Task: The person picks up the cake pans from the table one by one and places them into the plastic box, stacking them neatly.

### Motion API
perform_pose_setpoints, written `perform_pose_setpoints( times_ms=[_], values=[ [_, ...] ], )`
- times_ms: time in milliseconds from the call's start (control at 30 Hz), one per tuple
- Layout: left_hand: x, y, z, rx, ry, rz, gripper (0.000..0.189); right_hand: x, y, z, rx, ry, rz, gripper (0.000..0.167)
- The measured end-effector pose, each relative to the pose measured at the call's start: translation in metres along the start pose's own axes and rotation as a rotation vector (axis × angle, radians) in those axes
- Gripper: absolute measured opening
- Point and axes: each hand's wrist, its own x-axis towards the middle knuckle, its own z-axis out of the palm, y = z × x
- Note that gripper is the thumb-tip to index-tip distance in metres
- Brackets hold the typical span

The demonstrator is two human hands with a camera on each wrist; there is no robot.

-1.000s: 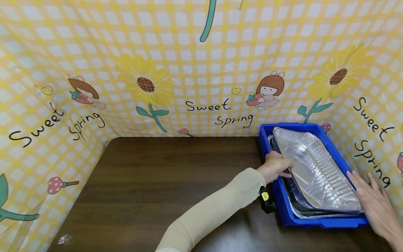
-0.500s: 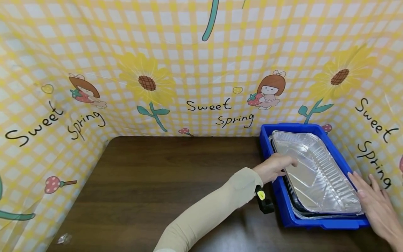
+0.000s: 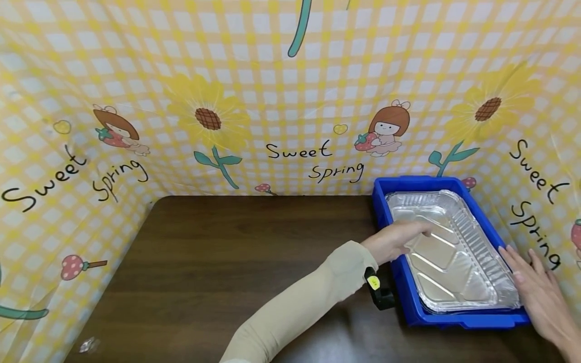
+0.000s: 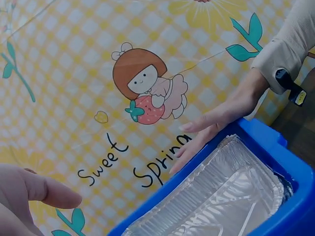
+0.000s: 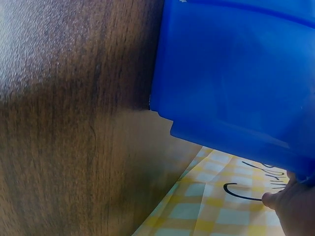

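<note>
A shiny aluminium foil tray [image 3: 436,257] lies level inside a blue plastic bin [image 3: 406,297] at the table's right side. My left hand [image 3: 394,239] reaches across the bin's left wall, its fingers over the tray and hiding part of its left rim. In the left wrist view, a finger of that hand [image 4: 39,191] extends with nothing held. My right hand [image 3: 540,290] rests against the bin's right wall with straight fingers; the left wrist view also shows this hand [image 4: 221,118] along the rim. The right wrist view is mostly filled by the bin's outer wall [image 5: 236,78].
The brown wooden table [image 3: 254,262] stretches to the left of the bin. Yellow checked cloth [image 3: 272,75] hangs behind and on both sides, close to the bin's far and right edges. A small crumpled clear scrap [image 3: 89,345] lies at the front left.
The foil tray's raised left side has come down and the tray now lies flat, covering the dark stuff below. My left hand let go of its edge; the right hand stayed put.
</note>
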Motion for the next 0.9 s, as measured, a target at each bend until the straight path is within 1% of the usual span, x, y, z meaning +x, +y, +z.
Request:
perform_pose_setpoints(
  times_ms=[67,200,267,367,600,733,800,833,900],
  values=[
    [0.0,-0.002,-0.003,-0.018,-0.014,0.017,0.012,0.0,0.0,0.0,-0.012,-0.01,0.008,0.055],
    [-0.005,-0.004,-0.012,-0.002,-0.065,0.052,0.013,-0.003,0.003,0.002,-0.024,-0.015,0.001,0.056],
    [-0.008,-0.003,-0.019,-0.001,-0.092,0.068,0.011,-0.003,0.004,0.003,-0.026,-0.012,0.002,0.056],
    [-0.011,0.0,-0.029,-0.001,-0.126,0.085,0.014,-0.002,0.004,0.003,-0.016,-0.009,0.008,0.056],
    [-0.015,0.005,-0.047,-0.007,-0.123,0.114,0.022,0.008,0.002,-0.001,-0.016,-0.059,0.08,0.058],
    [-0.016,0.002,-0.056,-0.049,-0.084,0.132,0.047,0.011,0.004,-0.004,-0.005,-0.089,0.106,0.058],
    [-0.015,0.0,-0.062,-0.073,-0.08,0.139,0.042,0.011,0.004,-0.006,0.011,-0.109,0.119,0.059],
    [-0.016,0.0,-0.066,-0.084,-0.086,0.143,0.035,0.012,0.005,-0.007,0.023,-0.123,0.124,0.059],
    [-0.016,-0.001,-0.073,-0.099,-0.112,0.151,0.012,0.014,0.005,-0.01,0.028,-0.152,0.133,0.061]
  ],
)
